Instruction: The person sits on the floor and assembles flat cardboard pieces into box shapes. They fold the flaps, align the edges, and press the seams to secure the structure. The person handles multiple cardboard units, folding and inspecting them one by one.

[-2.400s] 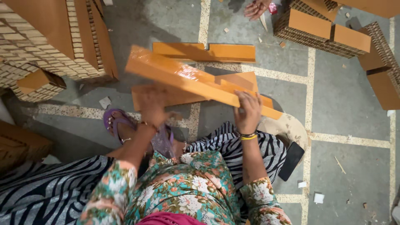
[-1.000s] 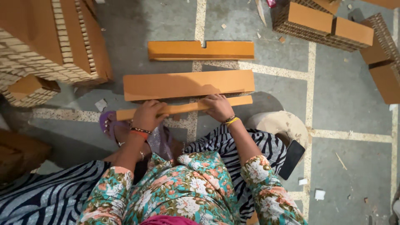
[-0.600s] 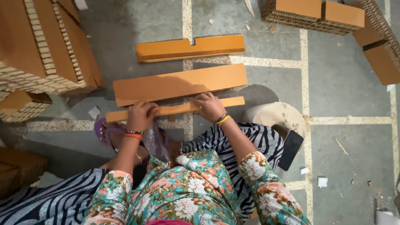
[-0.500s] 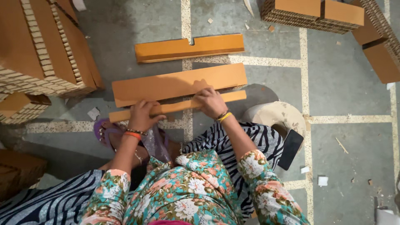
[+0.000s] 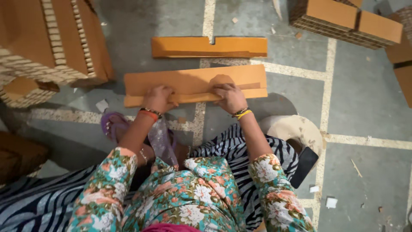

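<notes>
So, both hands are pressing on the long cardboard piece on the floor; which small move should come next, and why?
Probably slide both palms outward along the fold. The left hand and right hand press near the middle of the cardboard piece, where a narrow flap lies folded along its near edge. The flap's ends lie beyond both hands, so the crease there may not be pressed flat.

Single head cam, mounted on me, pointing almost straight down over my chest and knees at the tiled floor (image 5: 365, 103). Close range: my left hand (image 5: 159, 98) and right hand (image 5: 230, 97) sit mid-frame, at arm's reach. No second view, so no overlap.
</notes>
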